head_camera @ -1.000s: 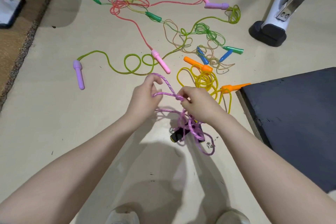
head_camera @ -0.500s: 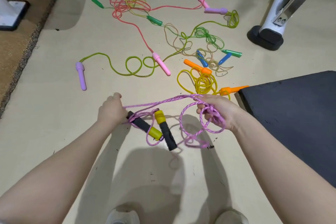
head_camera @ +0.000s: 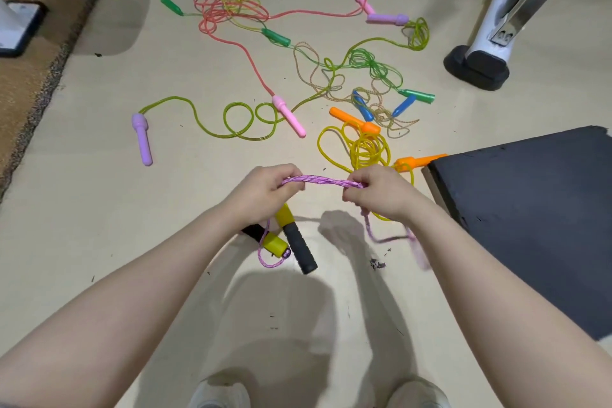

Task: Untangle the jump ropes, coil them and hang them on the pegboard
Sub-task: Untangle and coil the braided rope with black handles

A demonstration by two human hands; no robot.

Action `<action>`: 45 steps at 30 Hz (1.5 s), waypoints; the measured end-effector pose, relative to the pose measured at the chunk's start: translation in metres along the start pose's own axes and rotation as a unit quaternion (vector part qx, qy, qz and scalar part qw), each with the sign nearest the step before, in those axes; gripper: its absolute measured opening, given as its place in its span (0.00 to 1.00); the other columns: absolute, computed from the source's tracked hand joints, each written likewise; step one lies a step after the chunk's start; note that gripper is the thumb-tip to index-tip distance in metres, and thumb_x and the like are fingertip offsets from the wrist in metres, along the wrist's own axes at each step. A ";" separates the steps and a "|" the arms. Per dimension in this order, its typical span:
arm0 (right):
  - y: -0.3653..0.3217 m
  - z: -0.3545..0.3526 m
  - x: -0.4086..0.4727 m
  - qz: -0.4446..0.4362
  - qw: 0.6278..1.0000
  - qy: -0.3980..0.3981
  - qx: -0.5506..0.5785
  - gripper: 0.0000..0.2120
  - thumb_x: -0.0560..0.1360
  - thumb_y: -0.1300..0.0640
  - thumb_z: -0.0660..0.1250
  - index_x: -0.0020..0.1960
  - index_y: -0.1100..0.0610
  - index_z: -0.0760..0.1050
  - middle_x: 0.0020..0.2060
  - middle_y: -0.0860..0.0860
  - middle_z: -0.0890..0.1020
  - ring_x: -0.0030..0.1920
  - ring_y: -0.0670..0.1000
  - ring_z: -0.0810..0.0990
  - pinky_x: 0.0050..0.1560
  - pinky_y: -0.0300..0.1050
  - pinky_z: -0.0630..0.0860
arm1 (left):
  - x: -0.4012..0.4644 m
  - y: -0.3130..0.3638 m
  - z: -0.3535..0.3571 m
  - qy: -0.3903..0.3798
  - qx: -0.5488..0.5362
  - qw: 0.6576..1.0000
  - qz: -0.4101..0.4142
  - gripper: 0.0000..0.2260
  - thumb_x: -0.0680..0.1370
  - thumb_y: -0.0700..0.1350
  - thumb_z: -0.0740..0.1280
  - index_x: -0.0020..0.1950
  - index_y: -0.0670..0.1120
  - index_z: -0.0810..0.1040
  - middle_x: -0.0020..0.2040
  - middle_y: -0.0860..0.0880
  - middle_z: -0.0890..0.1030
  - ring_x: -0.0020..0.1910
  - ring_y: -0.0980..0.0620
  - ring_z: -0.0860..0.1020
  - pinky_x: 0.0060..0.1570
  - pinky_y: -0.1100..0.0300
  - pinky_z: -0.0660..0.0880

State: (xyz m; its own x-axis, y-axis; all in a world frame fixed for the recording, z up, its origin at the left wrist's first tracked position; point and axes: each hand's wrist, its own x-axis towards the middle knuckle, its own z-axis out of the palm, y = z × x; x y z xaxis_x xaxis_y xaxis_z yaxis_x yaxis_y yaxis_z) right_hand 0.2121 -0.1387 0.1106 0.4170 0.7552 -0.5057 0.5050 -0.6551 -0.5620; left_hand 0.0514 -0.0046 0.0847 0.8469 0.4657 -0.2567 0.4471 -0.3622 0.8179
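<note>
A bundle of purple braided jump rope (head_camera: 323, 181) runs taut between my two hands above the floor. My left hand (head_camera: 265, 190) grips one end of the bundle, and the two black-and-yellow handles (head_camera: 294, 238) hang below it. My right hand (head_camera: 381, 194) grips the other end, with a blurred loop of purple rope trailing down beneath it. Farther off, several other ropes lie tangled on the floor: a yellow rope with orange handles (head_camera: 367, 149), an olive-green rope with a purple handle (head_camera: 142, 137), a red rope with pink handles (head_camera: 288, 114), and green ropes (head_camera: 374, 64).
A dark board or platform (head_camera: 530, 215) lies on the floor to my right. A white machine leg on a black foot (head_camera: 477, 68) stands at the far right. A brown rug (head_camera: 36, 43) borders the left. My shoes (head_camera: 218, 392) show at the bottom edge.
The wide loose loops have been gathered into one tight bundle. My hands came closer together and moved up the frame, and the handles now hang under my left hand.
</note>
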 end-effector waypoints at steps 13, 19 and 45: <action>0.002 -0.006 -0.006 -0.029 0.908 -0.131 0.397 0.08 0.77 0.63 0.61 0.40 0.59 0.73 0.23 0.50 0.73 0.20 0.44 0.66 0.20 0.31 0.59 | 0.004 -0.024 -0.012 0.070 -0.229 0.960 -0.146 0.18 0.82 0.47 0.53 0.43 0.46 0.80 0.27 0.50 0.64 0.26 0.54 0.60 0.27 0.62 0.57; 0.006 -0.005 -0.008 -0.027 0.939 -0.085 0.332 0.04 0.76 0.64 0.65 0.44 0.58 0.77 0.26 0.51 0.71 0.21 0.42 0.64 0.22 0.30 0.60 | -0.006 -0.007 -0.011 -0.116 -0.272 0.954 -0.054 0.21 0.69 0.32 0.60 0.59 0.48 0.77 0.53 0.48 0.80 0.54 0.50 0.78 0.53 0.61 0.75; -0.019 0.016 0.008 -0.143 0.948 0.141 0.245 0.06 0.76 0.62 0.66 0.39 0.58 0.74 0.34 0.51 0.77 0.30 0.44 0.76 0.34 0.37 0.75 | 0.006 0.029 0.002 0.052 -0.436 0.888 -0.137 0.07 0.81 0.41 0.58 0.44 0.43 0.71 0.34 0.46 0.83 0.32 0.54 0.83 0.33 0.65 0.79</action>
State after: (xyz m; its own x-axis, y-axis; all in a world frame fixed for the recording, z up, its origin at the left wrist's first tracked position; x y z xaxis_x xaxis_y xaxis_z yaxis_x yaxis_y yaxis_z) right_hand 0.1942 -0.1201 0.1069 0.5366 0.8338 -0.1296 0.2456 -0.3012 -0.9214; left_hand 0.0707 -0.0140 0.1060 0.6887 0.5288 -0.4961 0.2009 0.5183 0.8313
